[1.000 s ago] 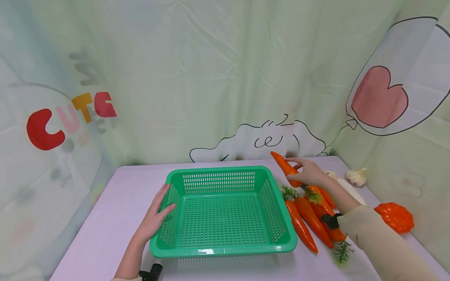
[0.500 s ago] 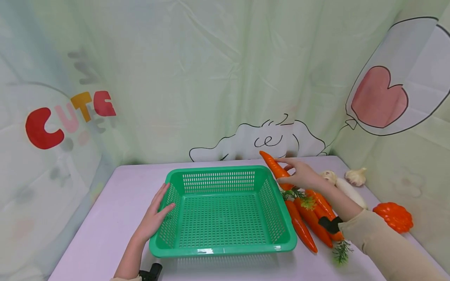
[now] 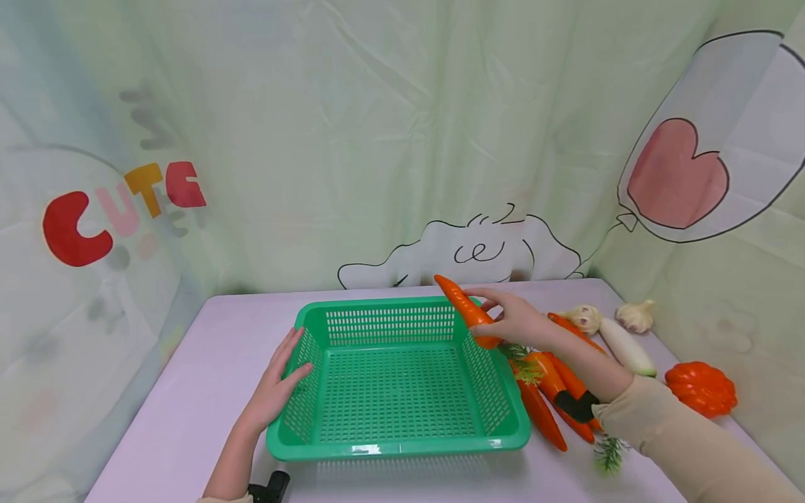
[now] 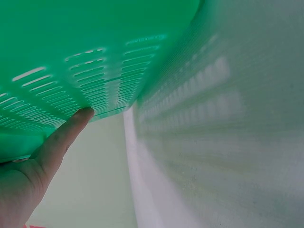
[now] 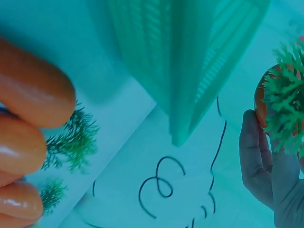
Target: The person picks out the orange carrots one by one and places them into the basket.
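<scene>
A green plastic basket [image 3: 397, 449] with slotted walls stands on the table. My left hand [image 3: 273, 391] rests at its left side with straight fingers, the thumb lying over the rim. In the left wrist view a finger [image 4: 64, 137] touches the slotted wall. My right hand [image 3: 514, 320] holds an orange carrot [image 3: 462, 305] between thumb and fingers above the basket's right rim. The carrot's tip points up and away to the left. Its leafy green top [image 5: 289, 95] hangs beside the hand in the right wrist view.
Several more carrots [image 3: 542, 412] lie right of the basket, partly hidden by the right forearm. Beyond them are a white radish [image 3: 627, 347], garlic bulbs [image 3: 635, 316] and a ribbed orange-red pumpkin-like vegetable [image 3: 701, 389]. A printed curtain [image 3: 283, 175] closes off the table's back.
My right hand has carried the carrot leftward, from above the other carrots to over the basket's right rim. The left hand and the basket have stayed in place.
</scene>
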Available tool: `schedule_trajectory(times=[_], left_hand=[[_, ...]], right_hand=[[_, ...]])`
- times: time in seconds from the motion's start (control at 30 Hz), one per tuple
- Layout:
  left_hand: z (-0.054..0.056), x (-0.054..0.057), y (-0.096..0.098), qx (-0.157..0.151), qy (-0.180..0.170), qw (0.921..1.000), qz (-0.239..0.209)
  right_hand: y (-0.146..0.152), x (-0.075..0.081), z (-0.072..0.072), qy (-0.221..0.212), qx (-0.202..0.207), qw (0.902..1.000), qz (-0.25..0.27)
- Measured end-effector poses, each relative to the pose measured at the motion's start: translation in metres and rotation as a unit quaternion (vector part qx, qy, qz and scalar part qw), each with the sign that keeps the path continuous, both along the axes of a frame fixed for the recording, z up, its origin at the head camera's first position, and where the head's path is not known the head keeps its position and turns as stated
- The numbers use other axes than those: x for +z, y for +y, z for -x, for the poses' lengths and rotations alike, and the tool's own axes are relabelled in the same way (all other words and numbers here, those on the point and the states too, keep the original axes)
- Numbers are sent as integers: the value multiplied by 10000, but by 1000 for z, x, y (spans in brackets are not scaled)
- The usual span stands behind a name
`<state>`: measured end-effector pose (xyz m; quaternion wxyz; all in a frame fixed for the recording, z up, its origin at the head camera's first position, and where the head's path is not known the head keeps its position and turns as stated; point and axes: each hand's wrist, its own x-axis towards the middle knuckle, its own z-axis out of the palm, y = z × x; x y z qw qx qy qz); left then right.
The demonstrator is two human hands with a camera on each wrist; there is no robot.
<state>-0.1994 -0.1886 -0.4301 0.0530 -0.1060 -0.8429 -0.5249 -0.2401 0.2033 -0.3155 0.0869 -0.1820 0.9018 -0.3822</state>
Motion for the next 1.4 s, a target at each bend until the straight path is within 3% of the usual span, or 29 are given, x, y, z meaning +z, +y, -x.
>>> schedule_trajectory(times=[0.2, 0.43, 0.6, 0.83, 1.17, 1.4], left_hand=[[0, 0, 0, 4, -13, 10000, 39], [0, 0, 0, 7, -41, 10000, 34], [1, 1, 1, 32, -70, 10000, 41], [1, 2, 2, 41, -82, 10000, 35], [0, 2, 1, -5, -41, 10000, -15], [-3, 4, 1, 7, -108, 9999, -54]], right_hand=[[-19, 1, -3, -143, 163, 9998, 2], [-45, 3, -9, -629, 203, 9976, 212], [-60, 3, -9, -479, 323, 9981, 189], [-82, -8, -7, -574, 292, 9979, -9], [-109, -19, -2, -1083, 482, 9929, 74], [-126, -28, 3, -1127, 491, 9924, -66]])
